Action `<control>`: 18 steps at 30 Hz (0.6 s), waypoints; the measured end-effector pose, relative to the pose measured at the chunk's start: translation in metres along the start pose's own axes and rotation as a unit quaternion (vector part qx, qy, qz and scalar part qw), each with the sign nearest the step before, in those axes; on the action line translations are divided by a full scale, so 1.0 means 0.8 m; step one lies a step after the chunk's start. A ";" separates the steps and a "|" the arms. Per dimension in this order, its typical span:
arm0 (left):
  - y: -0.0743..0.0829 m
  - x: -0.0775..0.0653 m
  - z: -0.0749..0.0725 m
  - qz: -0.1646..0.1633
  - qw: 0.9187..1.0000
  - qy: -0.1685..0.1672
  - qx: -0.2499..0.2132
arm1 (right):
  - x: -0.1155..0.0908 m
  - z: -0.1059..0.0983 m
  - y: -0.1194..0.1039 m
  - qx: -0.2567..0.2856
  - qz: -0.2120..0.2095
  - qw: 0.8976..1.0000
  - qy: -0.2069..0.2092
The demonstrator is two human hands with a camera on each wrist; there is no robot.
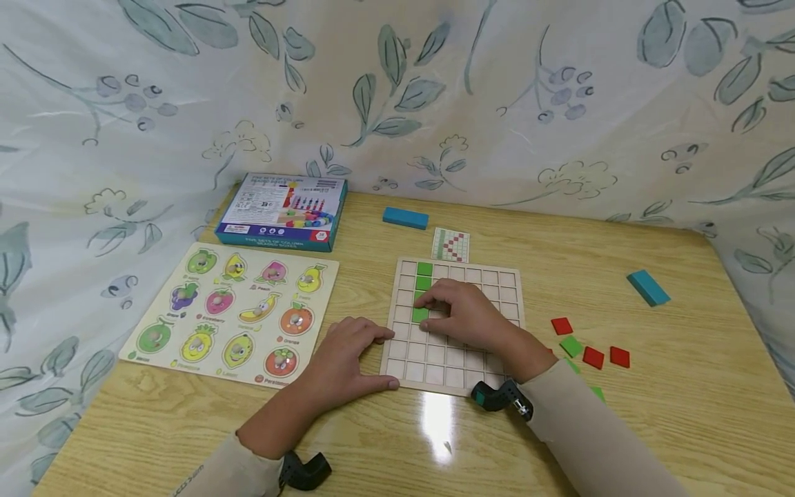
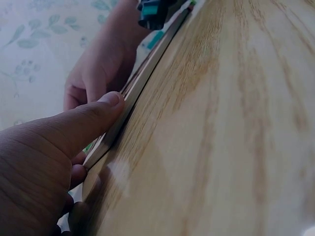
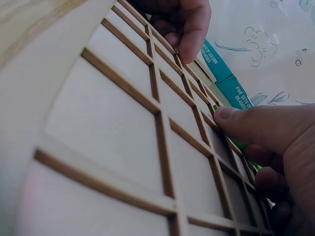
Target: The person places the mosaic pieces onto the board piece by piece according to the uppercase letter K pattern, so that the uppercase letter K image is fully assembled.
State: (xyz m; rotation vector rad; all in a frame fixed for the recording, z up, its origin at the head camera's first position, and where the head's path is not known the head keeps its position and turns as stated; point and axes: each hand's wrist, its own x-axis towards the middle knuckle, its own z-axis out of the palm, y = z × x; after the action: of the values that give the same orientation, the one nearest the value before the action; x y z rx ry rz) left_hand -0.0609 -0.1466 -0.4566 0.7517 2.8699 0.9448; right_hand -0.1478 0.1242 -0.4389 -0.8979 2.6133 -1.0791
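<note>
Green tiles (image 1: 424,283): lined up in the second column from the left of the board (image 1: 435,374), long axis running away from the person.
Near tile (image 1: 419,315): lay between index finger and thumb of the right hand (image 1: 466,310), the nearer one.
Right fingers: bent, tips narrowly parted; whether pinching, I could not tell.
Left hand (image 1: 344,355): thumb and index spread wide, touching the board's near left corner.

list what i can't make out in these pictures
Head view: part of the board, under the right hand.
Head view: a loose green tile, partly behind the right sleeve.
Head view: blue box fine print, too small.
Left wrist view: the board's top face, seen nearly edge-on.
</note>
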 end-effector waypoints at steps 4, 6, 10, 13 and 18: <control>0.001 0.000 -0.001 -0.001 1.000 -0.002 -0.002 | -0.001 -0.002 -0.001 0.008 0.007 1.000 -0.002; 0.001 0.000 -0.001 -0.002 1.000 -0.002 -0.002 | -0.002 -0.002 0.000 0.014 0.010 1.000 -0.002; 0.002 0.000 -0.002 -0.005 1.000 -0.003 -0.004 | -0.004 -0.004 0.000 0.027 0.010 1.000 0.003; 0.002 0.000 -0.001 -0.007 1.000 -0.004 -0.002 | -0.007 -0.007 0.000 0.034 0.009 0.999 0.007; 0.001 0.000 0.000 -0.007 1.000 -0.005 0.002 | -0.017 -0.017 -0.001 0.042 0.018 0.999 0.010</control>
State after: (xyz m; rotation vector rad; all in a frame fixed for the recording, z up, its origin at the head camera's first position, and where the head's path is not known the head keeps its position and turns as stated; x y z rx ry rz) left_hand -0.0606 -0.1456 -0.4560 0.7328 2.8644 0.9312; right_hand -0.1415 0.1400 -0.4298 -0.8229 2.5685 -1.1850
